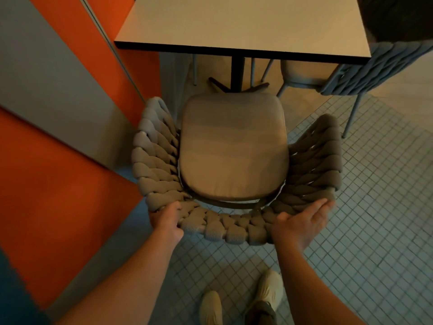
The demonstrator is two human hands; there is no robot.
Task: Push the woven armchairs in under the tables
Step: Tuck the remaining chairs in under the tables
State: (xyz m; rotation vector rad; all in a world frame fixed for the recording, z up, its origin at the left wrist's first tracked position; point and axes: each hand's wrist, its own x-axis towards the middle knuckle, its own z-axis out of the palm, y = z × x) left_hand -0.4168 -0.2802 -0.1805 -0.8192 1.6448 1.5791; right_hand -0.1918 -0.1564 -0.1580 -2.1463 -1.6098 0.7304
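Observation:
A grey woven armchair with a beige seat cushion stands in front of me, facing a pale square table. The cushion's front edge lies just short of the table's near edge, beside the black pedestal leg. My left hand grips the left rear corner of the woven backrest, fingers curled over its top. My right hand lies flat against the right rear of the backrest, fingers straight along the weave.
An orange and grey wall runs close along the chair's left side. A second woven armchair sits at the table's right side, partly under it. The floor is small grey tiles. My shoes stand behind the chair.

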